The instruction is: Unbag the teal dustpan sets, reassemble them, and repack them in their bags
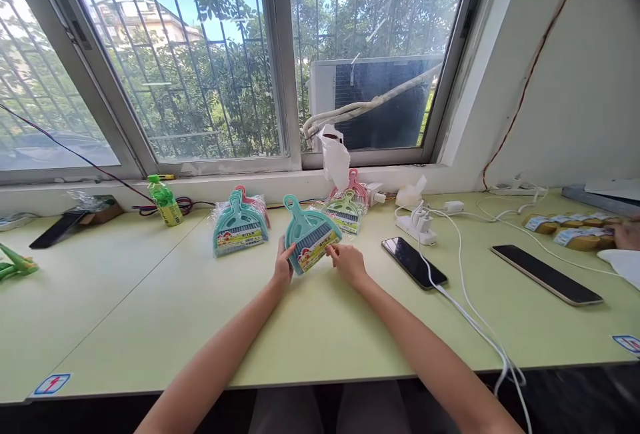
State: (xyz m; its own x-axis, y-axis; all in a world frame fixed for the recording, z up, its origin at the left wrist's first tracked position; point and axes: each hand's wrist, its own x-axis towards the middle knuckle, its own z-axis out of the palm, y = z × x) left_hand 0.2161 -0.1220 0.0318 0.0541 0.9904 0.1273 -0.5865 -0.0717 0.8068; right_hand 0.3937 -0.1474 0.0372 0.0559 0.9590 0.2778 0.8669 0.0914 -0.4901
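A teal mini dustpan and brush set (311, 234) with a printed label is tilted above the table in front of me. My left hand (284, 263) grips its left edge, thumb on the front. At its lower right corner, my right hand (349, 262) has its fingers pinched against the label's edge. To the left lies another teal dustpan set (241, 231) in clear wrap, with a pink set (257, 204) partly hidden behind it. Behind the held set, to the right, are a green set (345, 213) and a pink one (355, 184).
A power strip (419, 227) with white cables, a phone (414, 262) and a second phone (546, 275) are on the right. Another person's hand (628, 235) is beside yellow packs (570, 229). A green bottle (165, 202) stands at left, near the window.
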